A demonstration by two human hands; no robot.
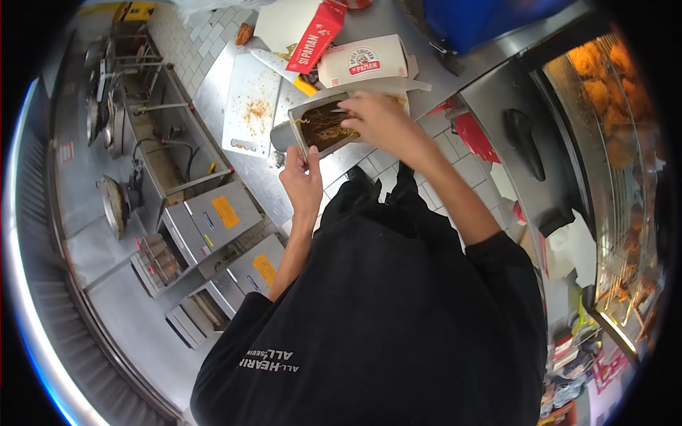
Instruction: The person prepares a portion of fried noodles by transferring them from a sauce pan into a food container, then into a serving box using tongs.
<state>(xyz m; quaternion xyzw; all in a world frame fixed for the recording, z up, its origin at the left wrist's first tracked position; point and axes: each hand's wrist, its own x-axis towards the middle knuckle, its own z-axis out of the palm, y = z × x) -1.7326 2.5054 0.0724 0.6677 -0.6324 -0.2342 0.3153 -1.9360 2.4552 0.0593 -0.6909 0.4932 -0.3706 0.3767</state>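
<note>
A rectangular metal container [292, 118] with noodle-like strands and brown sauce in it is tilted at the edge of the steel counter. My left hand [303, 170] pinches its near left rim between thumb and fingers. Over the container's right part is my right hand [369, 117], fingers bent together around something thin and pale, too small to make out. Just beyond stands a white chicken box [364, 62] with a red label. A white cutting board [249, 106] with orange-brown crumbs lies to the left.
A red carton [317, 37] and a yellow-handled tool [305, 86] lie behind the container. On the right is a glass cabinet of fried chicken [604, 92]. Fryers [217, 213] line the left side, and a blue object [490, 21] sits at the top.
</note>
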